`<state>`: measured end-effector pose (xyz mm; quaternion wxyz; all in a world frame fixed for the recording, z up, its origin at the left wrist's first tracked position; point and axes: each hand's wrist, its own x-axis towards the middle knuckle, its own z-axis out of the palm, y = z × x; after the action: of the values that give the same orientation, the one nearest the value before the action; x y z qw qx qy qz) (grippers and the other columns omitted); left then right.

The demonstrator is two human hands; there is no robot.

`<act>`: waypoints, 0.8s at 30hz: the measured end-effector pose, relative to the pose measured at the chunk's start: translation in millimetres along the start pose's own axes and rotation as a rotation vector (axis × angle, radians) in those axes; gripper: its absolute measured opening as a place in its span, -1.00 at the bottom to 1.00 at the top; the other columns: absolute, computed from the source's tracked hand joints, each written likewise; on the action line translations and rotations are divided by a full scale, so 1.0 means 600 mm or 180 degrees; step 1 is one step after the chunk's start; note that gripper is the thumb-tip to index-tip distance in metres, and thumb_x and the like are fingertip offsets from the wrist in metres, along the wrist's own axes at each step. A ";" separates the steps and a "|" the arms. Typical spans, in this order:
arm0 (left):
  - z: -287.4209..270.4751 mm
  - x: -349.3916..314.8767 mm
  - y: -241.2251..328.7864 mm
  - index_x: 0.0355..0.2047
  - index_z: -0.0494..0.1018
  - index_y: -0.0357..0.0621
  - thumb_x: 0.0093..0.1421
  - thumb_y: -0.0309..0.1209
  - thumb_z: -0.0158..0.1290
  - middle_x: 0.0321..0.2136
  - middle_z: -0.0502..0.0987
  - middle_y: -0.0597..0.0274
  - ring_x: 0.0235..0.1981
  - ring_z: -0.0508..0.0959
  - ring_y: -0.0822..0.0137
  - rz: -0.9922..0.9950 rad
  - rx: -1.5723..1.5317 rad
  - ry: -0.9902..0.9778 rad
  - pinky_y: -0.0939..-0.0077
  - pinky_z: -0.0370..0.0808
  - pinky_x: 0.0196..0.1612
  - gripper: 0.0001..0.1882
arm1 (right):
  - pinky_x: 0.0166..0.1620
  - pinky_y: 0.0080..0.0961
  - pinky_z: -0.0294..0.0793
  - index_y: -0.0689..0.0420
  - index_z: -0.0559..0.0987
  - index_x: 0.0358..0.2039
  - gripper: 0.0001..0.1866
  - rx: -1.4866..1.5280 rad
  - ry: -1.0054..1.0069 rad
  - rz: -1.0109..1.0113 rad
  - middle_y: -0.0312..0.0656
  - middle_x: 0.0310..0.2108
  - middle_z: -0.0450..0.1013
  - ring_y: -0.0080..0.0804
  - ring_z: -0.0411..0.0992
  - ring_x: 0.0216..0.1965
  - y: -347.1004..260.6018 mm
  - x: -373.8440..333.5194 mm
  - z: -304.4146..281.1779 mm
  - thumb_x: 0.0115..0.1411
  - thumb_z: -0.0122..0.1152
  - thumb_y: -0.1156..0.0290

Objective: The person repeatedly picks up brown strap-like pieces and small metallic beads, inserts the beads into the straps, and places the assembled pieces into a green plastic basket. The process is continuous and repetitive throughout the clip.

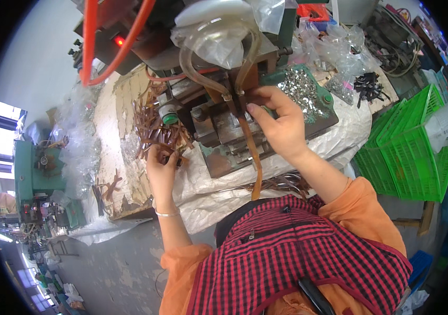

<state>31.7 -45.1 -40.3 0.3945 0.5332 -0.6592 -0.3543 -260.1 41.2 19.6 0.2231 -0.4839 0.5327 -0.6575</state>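
Note:
A press-like machine [224,134] stands on the bench in front of me. A long brown leather-like strap [250,139] runs through its working spot and hangs over the front edge towards me. My right hand [281,123] is at that spot, thumb and forefinger pinched beside the strap; what lies between the tips is hidden. To the left, my left hand [162,167] is closed at the near edge of a pile of brown straps [153,123], with one strap between its fingers. Small shiny metal pieces [300,89] lie heaped on a green tray right of the machine.
Clear hoses [253,52] and an orange hose [121,55] hang above the work. Green plastic crates [399,149] stand on the right. Black strips [369,86] and plastic bags [339,47] lie at the back right. More straps [287,184] rest along the bench's front edge.

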 end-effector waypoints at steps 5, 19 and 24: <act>0.035 -0.032 0.114 -0.15 0.49 -0.30 0.51 -0.30 -0.06 -0.40 0.66 0.11 -0.49 0.60 0.49 0.0716 -0.1031 0.0879 0.66 0.49 -0.45 -0.72 | -0.02 -0.59 0.50 0.32 0.46 0.10 -0.59 0.0739 0.0086 0.0315 -0.16 -0.19 0.63 -0.53 0.57 -0.16 0.002 0.002 0.011 0.24 0.28 0.55; 0.153 -0.051 0.214 -0.28 0.64 -0.09 -0.06 -0.46 0.45 -0.25 0.70 0.11 -0.62 0.52 0.35 0.4064 0.0531 0.0145 0.53 0.41 -0.59 -0.70 | 0.27 -0.05 0.36 0.19 0.67 -0.11 -0.69 -0.2689 -0.0152 -0.0543 0.13 0.11 0.48 0.11 0.37 0.23 0.047 0.028 -0.101 0.12 0.34 0.38; 0.162 -0.036 0.202 -0.28 0.63 -0.08 -0.06 -0.46 0.46 -0.26 0.70 0.10 -0.64 0.52 0.38 0.4238 0.0601 0.0166 0.55 0.39 -0.62 -0.68 | 0.21 -0.04 0.36 0.01 0.70 -0.23 -0.79 -0.3303 0.0263 -0.0442 -0.01 0.20 0.42 0.06 0.29 0.31 0.158 0.007 -0.172 0.11 0.40 0.30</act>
<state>-104.2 2.5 21.8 0.4963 0.0535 -0.8657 0.0367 -373.1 56.0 -62.1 -0.1113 -0.5386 0.7634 -0.3389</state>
